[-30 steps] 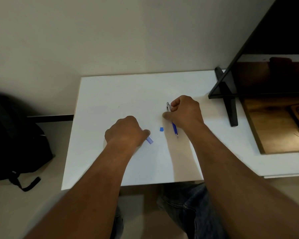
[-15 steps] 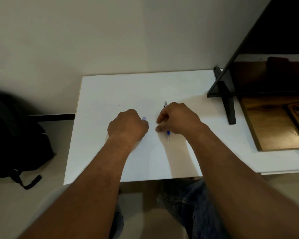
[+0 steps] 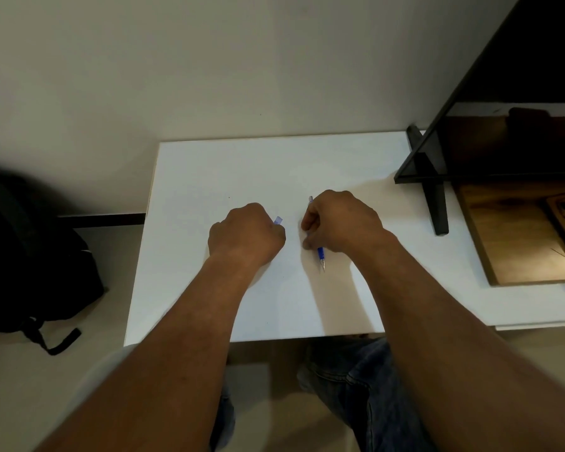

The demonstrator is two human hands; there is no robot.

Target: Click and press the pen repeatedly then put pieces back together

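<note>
Both fists have closed in since a second ago, and the small blue piece is gone from the table [image 3: 209, 164]. Left hand [image 3: 247, 234] grips the pen cap [image 3: 278, 220]; right hand [image 3: 338, 223] clutches the pen [image 3: 320, 256] just beside it. Capping looks not yet done.

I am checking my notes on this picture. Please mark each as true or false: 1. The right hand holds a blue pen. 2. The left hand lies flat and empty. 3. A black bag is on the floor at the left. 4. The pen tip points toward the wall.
1. The right hand holds a blue pen: true.
2. False: the left hand grips a small pale blue piece.
3. A black bag at the left: true.
4. False: the tip points toward the person.
</note>
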